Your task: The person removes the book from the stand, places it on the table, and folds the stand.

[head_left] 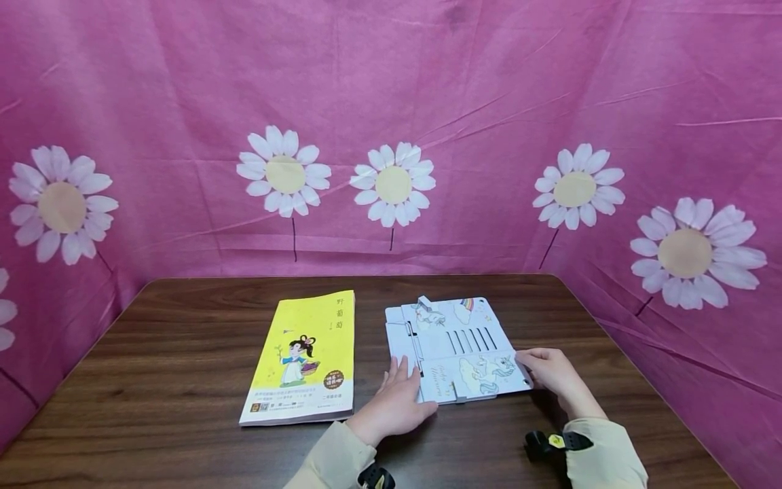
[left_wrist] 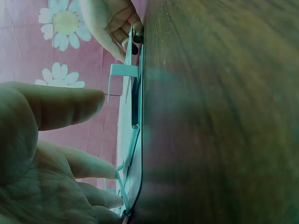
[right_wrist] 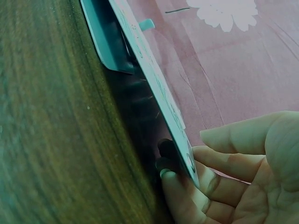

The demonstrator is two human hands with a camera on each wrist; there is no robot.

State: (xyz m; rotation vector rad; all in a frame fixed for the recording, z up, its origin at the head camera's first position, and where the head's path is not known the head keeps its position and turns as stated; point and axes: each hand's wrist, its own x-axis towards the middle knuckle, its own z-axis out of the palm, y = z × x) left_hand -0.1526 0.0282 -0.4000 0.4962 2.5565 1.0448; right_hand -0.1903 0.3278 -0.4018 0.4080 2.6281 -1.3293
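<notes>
A pale folding book stand with unicorn drawings, a row of slots and small page clips lies on the table, right of centre. My left hand rests at its lower left side, fingers extended onto the base panel; in the left wrist view the fingertips touch a wire bar. At the right edge is my right hand. Its fingers hook under the corner of the upper panel, which is raised at an angle off the base, while the thumb stays apart from it.
A yellow book with a cartoon girl on its cover lies left of the stand, close to my left forearm. The dark wooden table ends at a pink cloth printed with white daisies.
</notes>
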